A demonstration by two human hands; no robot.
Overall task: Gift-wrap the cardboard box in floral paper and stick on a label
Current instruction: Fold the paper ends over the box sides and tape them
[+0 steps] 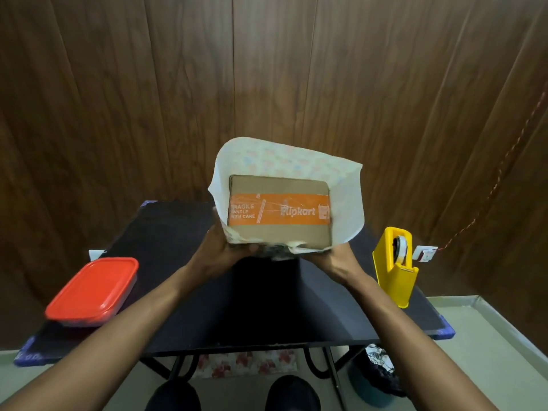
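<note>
Brown cardboard box (278, 213), just the one, with an orange tape band across its top reading "Flipkart" and "handle with care". It's held up above the black table (267, 307), not resting on it, cradled in one sheet of floral paper (345, 197) that curls up behind it and along both sides, white side facing the box.

Two hands are on it. Left hand (221, 253) grips the near left bottom edge, fingers curled under the paper and box. Right hand (332, 255) does the same at the near right corner, though its fingertips are hidden under the box so I can't tell exactly how they lie.

Around it: one red-lidded container (93, 290) on the table's left, one yellow tape dispenser (396, 266) on the right edge. Another floral sheet (246, 363) lies on the floor under the table.
</note>
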